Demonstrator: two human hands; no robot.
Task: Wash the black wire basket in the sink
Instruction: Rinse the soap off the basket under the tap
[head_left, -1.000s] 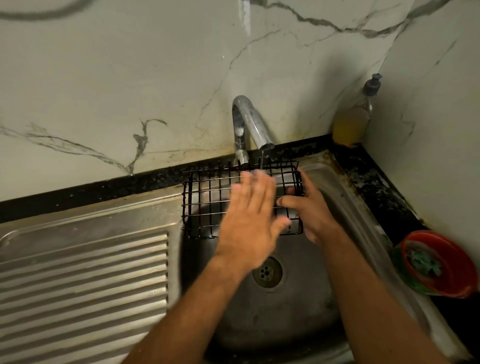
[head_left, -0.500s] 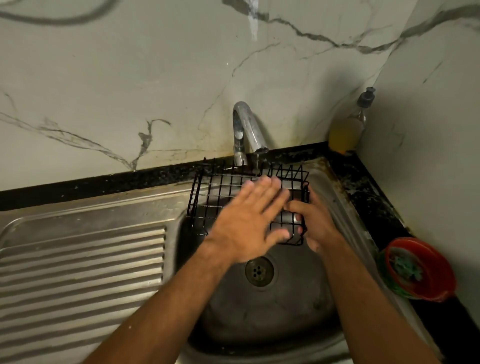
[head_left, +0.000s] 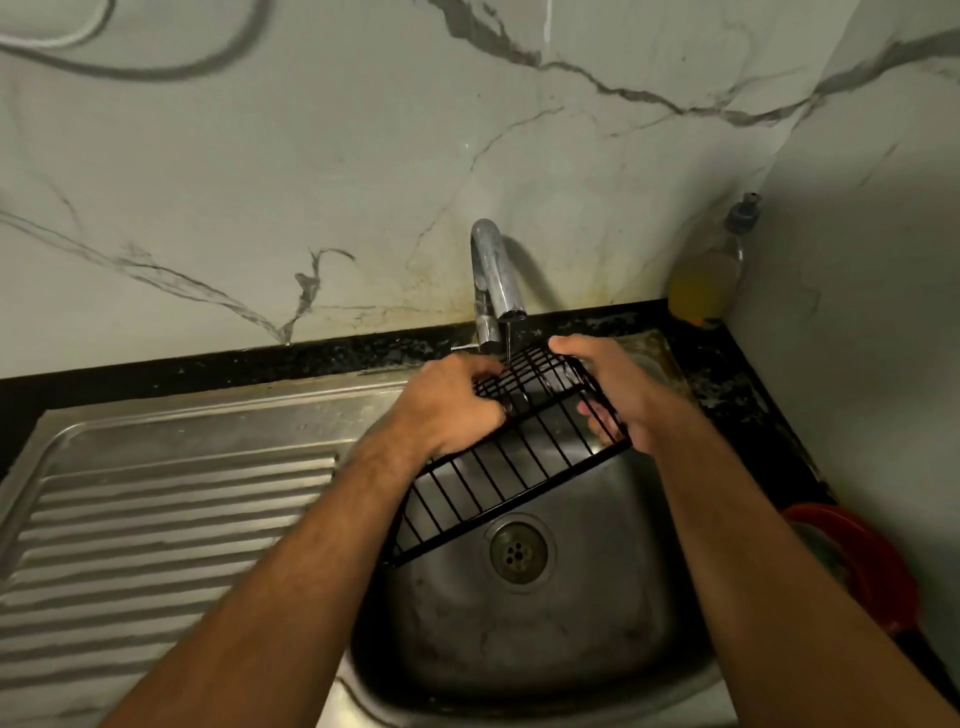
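Observation:
The black wire basket (head_left: 511, 470) hangs tilted over the steel sink (head_left: 524, 639), its near side sloping down to the left. My left hand (head_left: 449, 402) curls its fingers over the basket's upper wires. My right hand (head_left: 610, 387) grips the basket's right end, fingers showing through the mesh. A thin stream of water falls from the chrome tap (head_left: 493, 280) onto the basket's top between my hands.
A ribbed steel draining board (head_left: 156, 519) lies left of the basin. A soap bottle (head_left: 709, 275) with yellow liquid stands in the back right corner. A red bowl (head_left: 857, 566) sits on the dark counter at the right. The drain (head_left: 518, 552) is uncovered.
The basket has been turned and tipped, so a long side now slopes toward me. My left hand went from lying flat on the mesh to curling around its wires.

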